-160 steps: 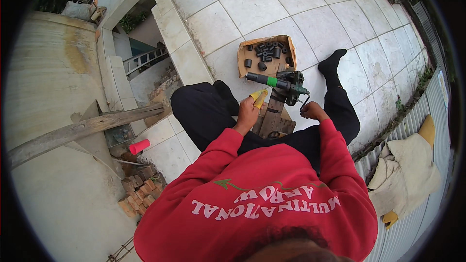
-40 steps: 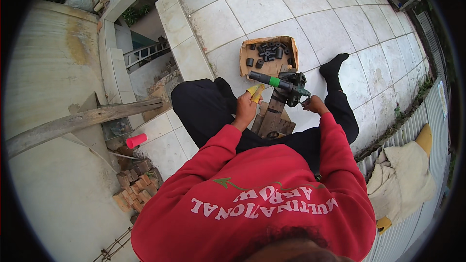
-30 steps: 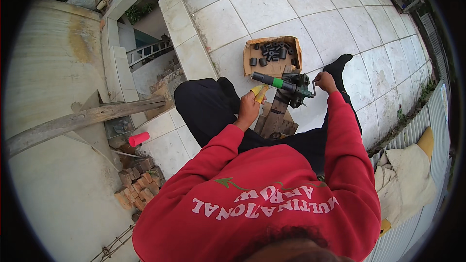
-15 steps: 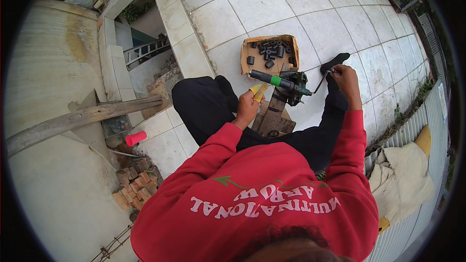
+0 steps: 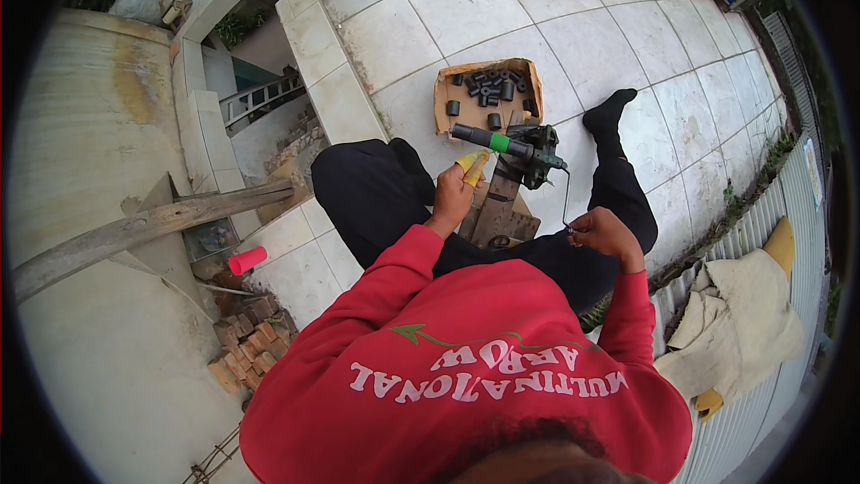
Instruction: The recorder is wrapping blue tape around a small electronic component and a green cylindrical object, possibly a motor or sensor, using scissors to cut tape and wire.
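Note:
In front of me a dark hand-cranked machine (image 5: 543, 162) sits on a wooden block (image 5: 495, 212) between my legs. A black cylinder (image 5: 473, 133) with a bright green band (image 5: 499, 142) sticks out to its left. My right hand (image 5: 606, 235) is closed round the end of the bent metal crank (image 5: 565, 200), low on the machine's near right side, close to my thigh. Pinched in my left hand (image 5: 452, 201) is a folded yellow sheet (image 5: 472, 169), just below the cylinder; cloth or sandpaper, I cannot tell.
Beyond the machine stands a shallow cardboard box (image 5: 441, 109) with several short black tubes (image 5: 507, 91). A red tube (image 5: 247, 260) and stacked bricks (image 5: 253, 347) lie left. A wooden pole (image 5: 152, 224) slants across the left, near a sunken opening with a ladder (image 5: 262, 100).
My right hand has swung the crank from the far right down toward me. My left hand keeps the yellow sheet in nearly the same place. The view has shifted slightly.

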### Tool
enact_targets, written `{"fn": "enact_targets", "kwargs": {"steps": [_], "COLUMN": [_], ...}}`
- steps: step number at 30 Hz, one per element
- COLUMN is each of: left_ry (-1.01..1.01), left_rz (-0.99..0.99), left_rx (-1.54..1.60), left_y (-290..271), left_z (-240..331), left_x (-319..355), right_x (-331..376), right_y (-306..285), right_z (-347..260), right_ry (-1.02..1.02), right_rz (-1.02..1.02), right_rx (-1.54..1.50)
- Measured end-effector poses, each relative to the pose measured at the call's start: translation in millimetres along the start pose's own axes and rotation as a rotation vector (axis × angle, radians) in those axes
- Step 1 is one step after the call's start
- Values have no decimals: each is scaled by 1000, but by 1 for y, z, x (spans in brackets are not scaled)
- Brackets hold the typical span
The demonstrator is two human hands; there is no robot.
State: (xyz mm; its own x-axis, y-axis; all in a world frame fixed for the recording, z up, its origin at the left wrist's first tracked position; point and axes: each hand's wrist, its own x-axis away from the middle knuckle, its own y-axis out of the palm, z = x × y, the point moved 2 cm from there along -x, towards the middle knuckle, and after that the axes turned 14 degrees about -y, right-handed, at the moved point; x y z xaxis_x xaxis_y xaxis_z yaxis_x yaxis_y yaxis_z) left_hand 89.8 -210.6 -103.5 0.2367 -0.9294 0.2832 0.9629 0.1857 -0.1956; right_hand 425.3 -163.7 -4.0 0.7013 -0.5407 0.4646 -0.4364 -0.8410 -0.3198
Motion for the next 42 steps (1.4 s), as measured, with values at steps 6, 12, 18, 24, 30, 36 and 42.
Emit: {"fn": "enact_targets", "kwargs": {"steps": [6,12,18,24,30,36,42], "left_ry": [-5,6,-27,-12,-3,-1,1], "left_rz": [26,5,-2,-23,-27,-22,-5], "left_rx": [-6,12,-33,-21,-25,-17,6], "left_y": [0,1,-3,-3,-3,-5,-3], "left_z": [3,7,12,7,7,9,14], "left_x": [0,2,4,2,3,2,5], "right_x": [-48,-110,-167,-191,-182,-145,-117], "right_y": [40,36,-13,-87,-138,-147,-143], "right_z": [87,172,187,164,94,45,9], "right_ry": [167,205,170,83,65,-18,-56], "right_rz": [-101,29,188,413,470,588,668], "right_rx": [-45,62,460,510,586,577,560]}}
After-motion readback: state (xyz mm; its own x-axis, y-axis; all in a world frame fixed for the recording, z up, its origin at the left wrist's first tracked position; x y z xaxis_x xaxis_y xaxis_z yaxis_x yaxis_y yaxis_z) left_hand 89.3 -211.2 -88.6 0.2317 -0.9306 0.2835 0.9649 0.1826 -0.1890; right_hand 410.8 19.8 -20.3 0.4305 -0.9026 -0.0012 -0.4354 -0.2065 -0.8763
